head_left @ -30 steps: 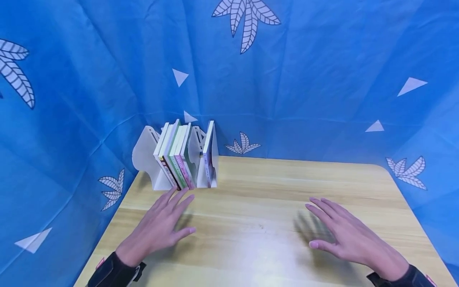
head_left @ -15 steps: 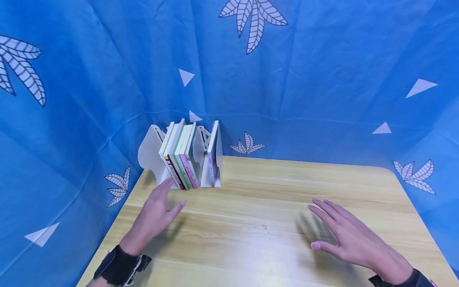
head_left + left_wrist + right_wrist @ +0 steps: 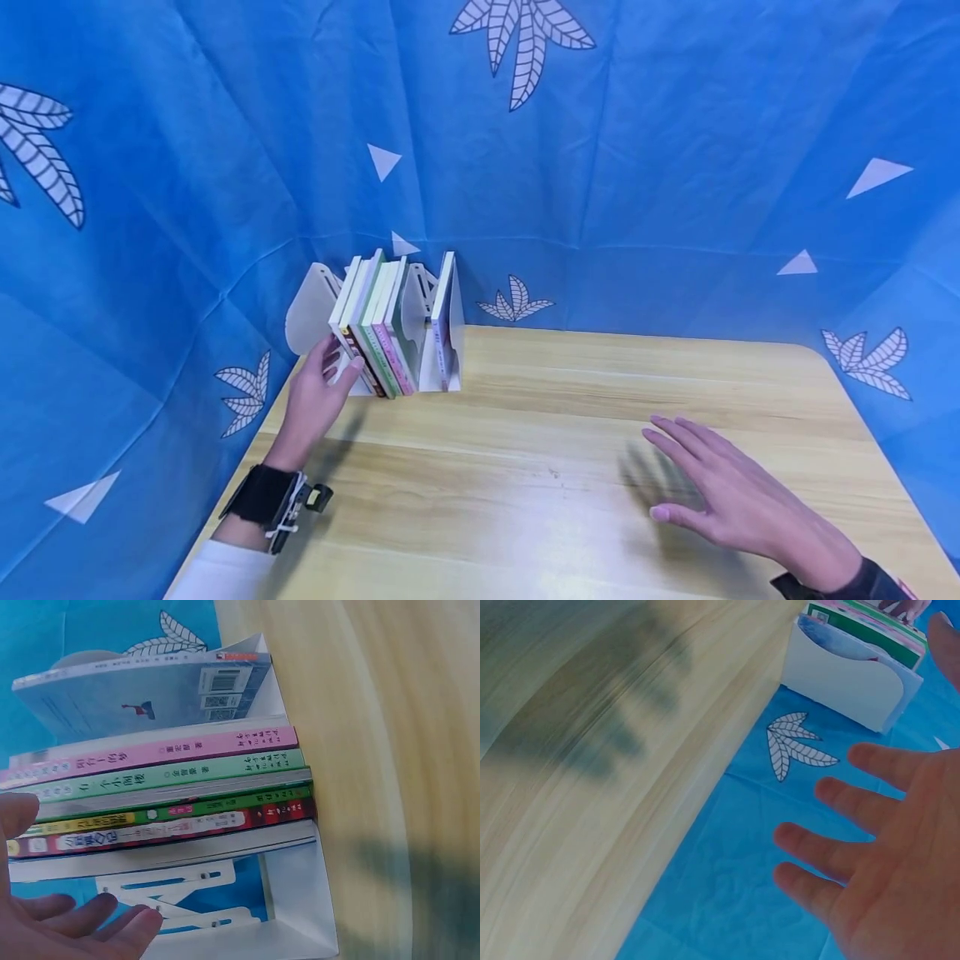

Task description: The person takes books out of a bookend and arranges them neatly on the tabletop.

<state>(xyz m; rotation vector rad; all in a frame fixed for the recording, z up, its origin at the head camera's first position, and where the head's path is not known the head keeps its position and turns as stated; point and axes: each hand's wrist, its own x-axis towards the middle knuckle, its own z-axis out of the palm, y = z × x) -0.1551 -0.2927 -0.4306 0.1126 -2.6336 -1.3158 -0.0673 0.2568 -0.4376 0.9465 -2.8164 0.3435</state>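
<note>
A row of thin books point(image 3: 382, 321) leans in a white bookshelf rack point(image 3: 306, 312), with one bluish book point(image 3: 442, 317) apart in the right compartment. My left hand point(image 3: 318, 396) is at the left end of the row. Its thumb point(image 3: 19, 814) overlaps the spines in the left wrist view, while the fingers point(image 3: 97, 915) reach into the gap beside the outermost book point(image 3: 172, 851), loosely extended and holding nothing. My right hand point(image 3: 738, 492) hovers over the right side of the table, fingers spread, nothing in it.
The light wooden table point(image 3: 540, 417) has rounded back corners. Blue cloth point(image 3: 660, 167) with white leaf and triangle prints hangs behind and at both sides, close to the rack. Black bands point(image 3: 262, 496) are strapped round the wrists.
My left hand has moved forward to the left end of the book row, its fingers passing into the rack's gap. The right hand stays about where it was. The books have not moved.
</note>
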